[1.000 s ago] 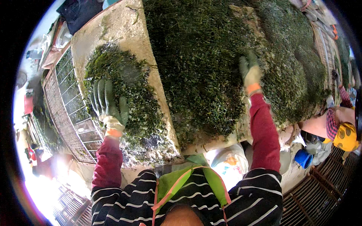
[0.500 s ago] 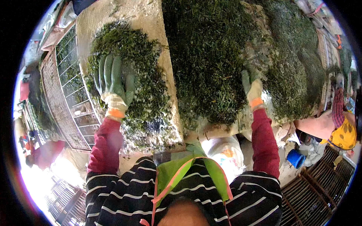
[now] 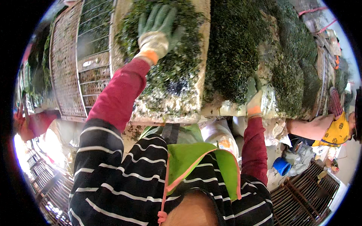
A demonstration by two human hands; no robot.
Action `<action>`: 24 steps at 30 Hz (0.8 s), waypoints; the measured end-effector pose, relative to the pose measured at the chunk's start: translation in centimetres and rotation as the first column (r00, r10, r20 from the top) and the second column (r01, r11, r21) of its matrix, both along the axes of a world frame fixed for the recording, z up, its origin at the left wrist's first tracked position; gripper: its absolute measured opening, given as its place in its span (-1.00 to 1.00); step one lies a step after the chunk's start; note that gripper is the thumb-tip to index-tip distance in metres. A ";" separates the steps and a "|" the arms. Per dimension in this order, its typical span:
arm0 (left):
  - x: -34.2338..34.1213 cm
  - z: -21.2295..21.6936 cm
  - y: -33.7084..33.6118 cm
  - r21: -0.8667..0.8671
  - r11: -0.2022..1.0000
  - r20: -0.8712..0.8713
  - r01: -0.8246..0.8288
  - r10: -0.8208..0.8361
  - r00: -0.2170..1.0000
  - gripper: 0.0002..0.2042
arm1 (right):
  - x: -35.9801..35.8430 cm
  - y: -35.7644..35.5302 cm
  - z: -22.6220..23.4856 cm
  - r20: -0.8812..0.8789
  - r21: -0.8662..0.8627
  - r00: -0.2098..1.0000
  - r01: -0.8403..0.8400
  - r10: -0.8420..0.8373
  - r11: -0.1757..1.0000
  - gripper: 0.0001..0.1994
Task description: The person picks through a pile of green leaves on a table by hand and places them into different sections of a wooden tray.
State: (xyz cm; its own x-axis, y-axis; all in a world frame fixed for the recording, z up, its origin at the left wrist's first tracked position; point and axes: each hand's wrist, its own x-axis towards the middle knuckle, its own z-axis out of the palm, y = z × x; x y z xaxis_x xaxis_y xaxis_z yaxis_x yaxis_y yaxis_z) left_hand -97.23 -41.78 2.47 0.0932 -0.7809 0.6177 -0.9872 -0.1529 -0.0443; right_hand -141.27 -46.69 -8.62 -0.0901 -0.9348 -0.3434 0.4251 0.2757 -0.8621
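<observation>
My left hand point(image 3: 156, 30), in a green-coated glove with a cream and orange cuff, lies flat with fingers spread on a layer of dark green leafy shreds point(image 3: 173, 66) that look like seaweed. That layer covers a pale board point(image 3: 166, 115), whose surface shows through near its front edge. My right hand point(image 3: 254, 92), gloved alike, is at the near right edge of a thicker dark green heap point(image 3: 233, 49). Its fingers point forward, stretched out and seen from the side, with nothing visible in them. Any contact with the heap's edge is hard to tell.
On the left stand a perforated panel point(image 3: 65, 64) and a wire-barred frame point(image 3: 94, 62). More green heaps point(image 3: 294, 79) lie to the right. A yellow-clad person point(image 3: 333, 130) reaches in there. Below are a white bucket point(image 3: 220, 137), a blue pail point(image 3: 281, 166) and slatted racks point(image 3: 307, 196).
My left hand has slid forward over the green shreds, its arm stretching out. My right hand sits closer to the heap's near edge. The whole view has shifted.
</observation>
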 end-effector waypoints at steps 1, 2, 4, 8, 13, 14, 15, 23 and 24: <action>-1.2 3.4 0.3 0.472 0.882 -0.246 0.018 0.112 0.963 -0.33 | 1.8 0.9 2.2 -0.027 -0.046 0.999 -0.021 0.020 0.999 -0.50; -1.8 5.1 1.8 0.542 0.834 -0.331 0.099 0.105 0.938 -0.32 | 2.2 1.3 3.2 -0.112 0.019 0.994 -0.017 0.019 1.000 -0.48; -2.3 4.6 5.9 0.359 0.911 -0.337 0.203 -0.076 0.939 -0.32 | 3.8 1.9 4.2 -0.255 0.153 0.965 -0.030 0.069 0.988 -0.46; -2.0 2.1 18.7 0.045 0.913 -0.370 0.405 -0.362 0.856 -0.52 | 7.5 7.6 3.2 -0.162 0.045 0.983 -0.083 0.090 0.995 -0.33; 2.1 -3.2 37.4 0.231 0.968 -0.478 0.102 0.022 0.878 -0.55 | 7.9 11.7 -2.4 -0.316 0.103 0.920 -0.208 0.230 0.973 -0.59; 3.4 -4.5 40.8 0.275 0.961 -0.477 0.025 0.113 0.871 -0.56 | 9.2 12.3 -1.7 -0.313 -0.001 0.933 -0.189 0.180 0.982 -0.60; 4.3 -5.8 43.9 0.301 0.951 -0.462 -0.078 0.217 0.860 -0.57 | 12.4 13.6 1.0 -0.336 -0.052 0.920 -0.234 0.204 0.971 -0.61; 6.4 -8.3 49.1 0.226 0.889 -0.546 -0.398 0.454 0.704 -0.65 | 27.6 25.6 7.3 -0.192 0.011 0.566 -0.816 0.802 0.578 -0.65; 6.2 -8.7 48.6 0.215 0.883 -0.586 -0.417 0.458 0.669 -0.64 | 28.6 26.8 7.3 -0.208 0.049 0.398 -0.908 0.894 0.416 -0.64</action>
State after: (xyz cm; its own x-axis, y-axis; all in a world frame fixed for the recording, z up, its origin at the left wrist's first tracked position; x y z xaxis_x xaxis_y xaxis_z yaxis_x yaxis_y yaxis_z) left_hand -91.05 6.81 -6.24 0.7682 -0.5850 0.2601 -0.6236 -0.5917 0.5108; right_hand -112.64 -19.93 -1.34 0.7683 -0.5275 -0.3626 -0.1935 0.3486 -0.9171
